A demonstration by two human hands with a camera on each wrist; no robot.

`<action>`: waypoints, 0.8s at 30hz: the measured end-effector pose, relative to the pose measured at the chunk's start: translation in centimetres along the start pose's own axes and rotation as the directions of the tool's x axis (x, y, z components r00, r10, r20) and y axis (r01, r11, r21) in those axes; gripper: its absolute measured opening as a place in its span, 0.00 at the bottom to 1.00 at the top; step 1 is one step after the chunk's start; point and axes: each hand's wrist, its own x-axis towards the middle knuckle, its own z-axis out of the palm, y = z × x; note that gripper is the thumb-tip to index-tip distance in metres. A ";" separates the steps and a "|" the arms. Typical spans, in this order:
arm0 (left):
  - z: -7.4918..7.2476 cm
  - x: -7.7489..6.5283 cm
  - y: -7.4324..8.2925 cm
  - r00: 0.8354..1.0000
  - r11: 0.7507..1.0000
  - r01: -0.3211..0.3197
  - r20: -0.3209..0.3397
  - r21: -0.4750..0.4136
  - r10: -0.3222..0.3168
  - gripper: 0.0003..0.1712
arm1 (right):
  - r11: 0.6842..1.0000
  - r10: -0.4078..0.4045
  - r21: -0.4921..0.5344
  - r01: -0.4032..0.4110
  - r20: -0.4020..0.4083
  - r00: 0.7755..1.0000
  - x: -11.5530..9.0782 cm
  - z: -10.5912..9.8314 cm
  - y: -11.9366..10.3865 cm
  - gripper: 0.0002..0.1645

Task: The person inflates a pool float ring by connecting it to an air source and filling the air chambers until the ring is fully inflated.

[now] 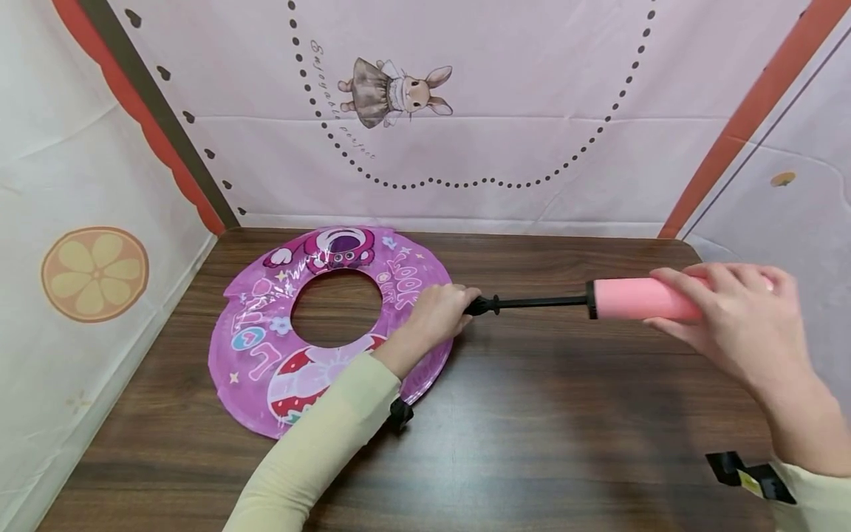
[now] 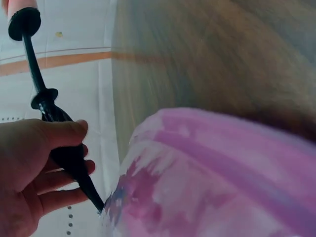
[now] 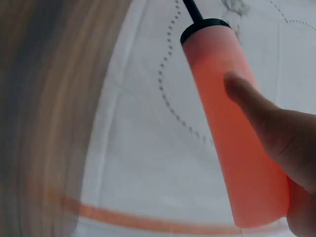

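A purple swim ring (image 1: pixel 229 355), printed with a bear and strawberry pattern, lies on the table's left half. My left hand (image 1: pixel 435 314) is over its right edge and grips the black end piece (image 2: pixel 66 153) of a hand pump. In the left wrist view the tapered tip of that piece meets the ring; whether it sits in a valve is hidden. A thin black rod (image 1: pixel 541 302) runs right from there to the pump's pink barrel (image 1: pixel 625 298). Around the barrel my right hand (image 1: pixel 747 318) is wrapped, its thumb (image 3: pixel 247 94) lying along the side.
The brown wood-grain table (image 1: pixel 532 451) carries the ring. A pale printed cloth (image 1: pixel 499 81) with a rabbit figure rises behind it, and similar cloth hangs at both sides. Black straps (image 1: pixel 400 414) show at the wrists.
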 end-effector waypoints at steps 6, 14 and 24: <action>-0.2 0.2 0.6 0.999 0.999 -0.047 -0.022 0.006 0.047 0.12 | 0.998 -0.050 0.023 0.050 0.008 0.999 1.3 3.2 -4.1 0.41; -0.3 0.1 0.7 1.000 1.000 -0.026 0.010 0.009 0.026 0.10 | 0.998 -0.055 0.041 0.053 0.049 0.997 1.6 5.4 -6.9 0.33; -1.1 0.4 0.3 0.996 1.000 -0.001 0.095 -0.015 0.002 0.17 | 0.998 -0.055 0.047 0.053 0.042 0.998 1.0 3.0 -3.2 0.42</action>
